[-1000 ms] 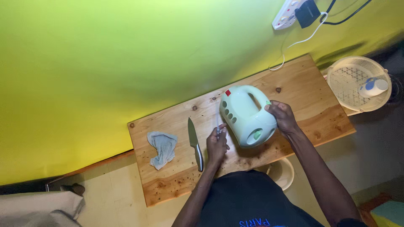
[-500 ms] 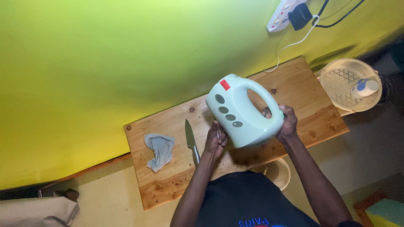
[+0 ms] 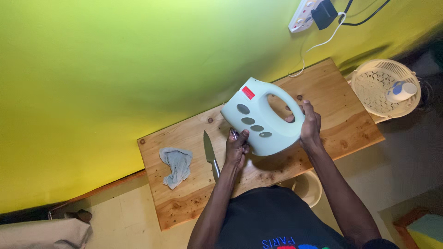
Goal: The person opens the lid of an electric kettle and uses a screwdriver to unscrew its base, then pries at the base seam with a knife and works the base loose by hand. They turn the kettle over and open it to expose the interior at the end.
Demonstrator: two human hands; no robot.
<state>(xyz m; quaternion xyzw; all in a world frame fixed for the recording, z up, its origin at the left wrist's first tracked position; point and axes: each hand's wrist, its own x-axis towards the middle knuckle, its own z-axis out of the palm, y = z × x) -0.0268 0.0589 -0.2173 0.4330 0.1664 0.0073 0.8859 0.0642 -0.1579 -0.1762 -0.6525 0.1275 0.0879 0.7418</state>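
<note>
Lifted higher since prev frame: mint appliance (image 3: 258, 122) now off the counter (image 3: 323, 92), tilted. My right hand (image 3: 310, 124) grips its handle, fingers closed; left hand (image 3: 237, 146) steadies the lower end, pinching sth thin. Knife (image 3: 210, 154) just left of left fingers.

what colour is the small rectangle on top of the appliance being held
Red: the small rectangle sits on the pale mint-green appliance, clearest in the head view.

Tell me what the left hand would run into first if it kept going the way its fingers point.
The left hand points up the board toward the wall, so it would meet the pale green appliance at once; its fingertips already touch the lower edge. The yellow wall lies beyond, though depth is unclear.
</note>
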